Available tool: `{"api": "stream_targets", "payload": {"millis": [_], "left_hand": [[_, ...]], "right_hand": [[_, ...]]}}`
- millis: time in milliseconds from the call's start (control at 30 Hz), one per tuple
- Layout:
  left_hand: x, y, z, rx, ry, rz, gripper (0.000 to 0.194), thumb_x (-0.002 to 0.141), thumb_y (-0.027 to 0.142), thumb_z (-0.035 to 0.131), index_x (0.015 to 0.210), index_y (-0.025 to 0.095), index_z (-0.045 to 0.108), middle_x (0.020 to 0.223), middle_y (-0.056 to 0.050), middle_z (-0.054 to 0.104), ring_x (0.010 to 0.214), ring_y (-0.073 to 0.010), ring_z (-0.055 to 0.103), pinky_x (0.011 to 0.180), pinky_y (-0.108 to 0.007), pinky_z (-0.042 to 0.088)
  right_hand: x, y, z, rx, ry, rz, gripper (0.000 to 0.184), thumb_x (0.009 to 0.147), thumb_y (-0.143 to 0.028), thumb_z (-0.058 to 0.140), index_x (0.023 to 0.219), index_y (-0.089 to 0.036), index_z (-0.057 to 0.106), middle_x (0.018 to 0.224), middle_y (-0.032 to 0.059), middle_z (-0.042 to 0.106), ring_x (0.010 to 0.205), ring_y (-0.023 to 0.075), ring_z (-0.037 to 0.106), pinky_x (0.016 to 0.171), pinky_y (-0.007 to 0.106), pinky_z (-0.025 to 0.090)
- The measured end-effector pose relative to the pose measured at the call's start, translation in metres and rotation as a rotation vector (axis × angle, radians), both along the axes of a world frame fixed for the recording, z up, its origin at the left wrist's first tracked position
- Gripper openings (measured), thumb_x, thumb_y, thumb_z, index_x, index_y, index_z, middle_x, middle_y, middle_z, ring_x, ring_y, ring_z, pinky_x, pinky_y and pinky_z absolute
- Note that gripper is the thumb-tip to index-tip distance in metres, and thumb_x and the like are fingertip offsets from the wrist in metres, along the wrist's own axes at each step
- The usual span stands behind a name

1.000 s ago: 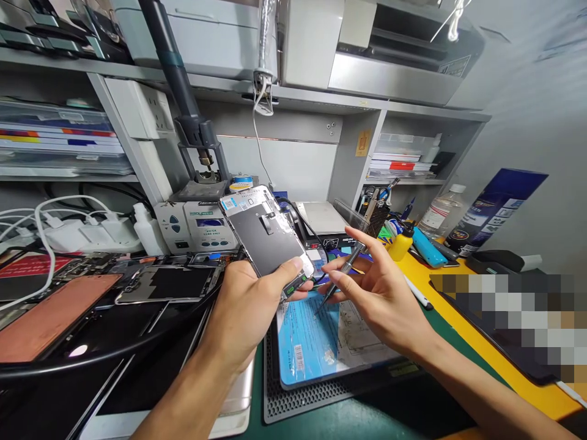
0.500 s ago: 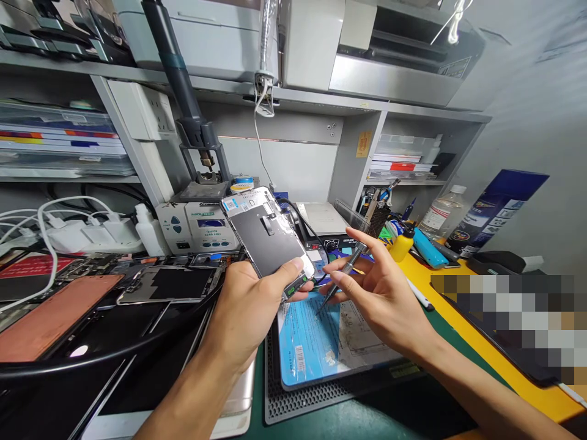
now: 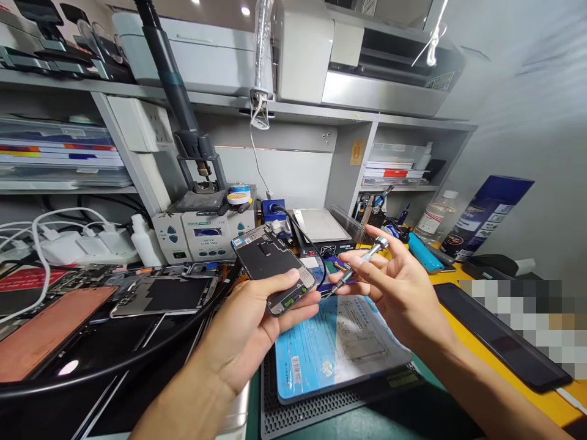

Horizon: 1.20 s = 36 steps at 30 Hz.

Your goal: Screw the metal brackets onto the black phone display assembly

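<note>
My left hand (image 3: 257, 308) grips a phone screen assembly (image 3: 263, 260) by its lower end, thumb on top and fingers beneath. Its dark back, with metal plates and a small flex piece, faces up. Held between thumb and fingers of my right hand (image 3: 385, 275) is a slim precision screwdriver (image 3: 360, 266), its tip angled down and left, apart from the screen. Below both hands lies a blue and white plastic-wrapped packet (image 3: 312, 360) on a dark perforated mat (image 3: 293, 418).
Phone screens (image 3: 169, 294) and an orange-pink panel (image 3: 50, 324) lie at left, crossed by a black cable (image 3: 137, 360). Behind stand a rework station (image 3: 206, 235) and a boxy unit (image 3: 323, 226). A black phone (image 3: 499, 336), a clear bottle (image 3: 438, 217) and a spray can (image 3: 486, 214) are at right.
The screen assembly has been lowered and tilted flatter in my left hand. My right hand has turned the screwdriver to a shallower slant, slightly higher and to the right. The camera view has shifted slightly.
</note>
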<state>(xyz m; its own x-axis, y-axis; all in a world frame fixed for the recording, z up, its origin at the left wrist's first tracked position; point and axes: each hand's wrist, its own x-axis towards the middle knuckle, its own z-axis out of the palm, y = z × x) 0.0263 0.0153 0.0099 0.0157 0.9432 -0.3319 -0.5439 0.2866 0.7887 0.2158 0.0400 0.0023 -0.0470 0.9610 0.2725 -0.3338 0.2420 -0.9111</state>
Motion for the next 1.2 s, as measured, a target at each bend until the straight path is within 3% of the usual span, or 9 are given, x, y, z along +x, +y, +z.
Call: {"api": "stream_targets", "payload": {"millis": [467, 1200], "left_hand": [[0.0013, -0.0027, -0.0014, -0.034, 0.024, -0.08, 0.021, 0.08, 0.012, 0.071, 0.098, 0.003, 0.078, 0.1, -0.023, 0.078, 0.084, -0.0325, 0.077, 0.078, -0.043, 0.065], [0.002, -0.0049, 0.0011, -0.02, 0.047, -0.077, 0.019, 0.08, 0.012, 0.071, 0.097, 0.005, 0.078, 0.095, -0.021, 0.079, 0.082, -0.0304, 0.077, 0.077, -0.042, 0.065]], "right_hand": [[-0.0007, -0.0022, 0.0004, 0.022, -0.015, -0.007, 0.077, 0.079, -0.025, 0.083, 0.14, -0.025, 0.037, 0.093, 0.0055, 0.075, 0.074, 0.0272, 0.077, 0.062, 0.039, 0.065], [-0.0007, -0.0051, 0.0016, 0.033, -0.018, -0.013, 0.071, 0.081, -0.023, 0.082, 0.138, -0.028, 0.04, 0.091, 0.0034, 0.074, 0.074, 0.0265, 0.076, 0.062, 0.039, 0.065]]}}
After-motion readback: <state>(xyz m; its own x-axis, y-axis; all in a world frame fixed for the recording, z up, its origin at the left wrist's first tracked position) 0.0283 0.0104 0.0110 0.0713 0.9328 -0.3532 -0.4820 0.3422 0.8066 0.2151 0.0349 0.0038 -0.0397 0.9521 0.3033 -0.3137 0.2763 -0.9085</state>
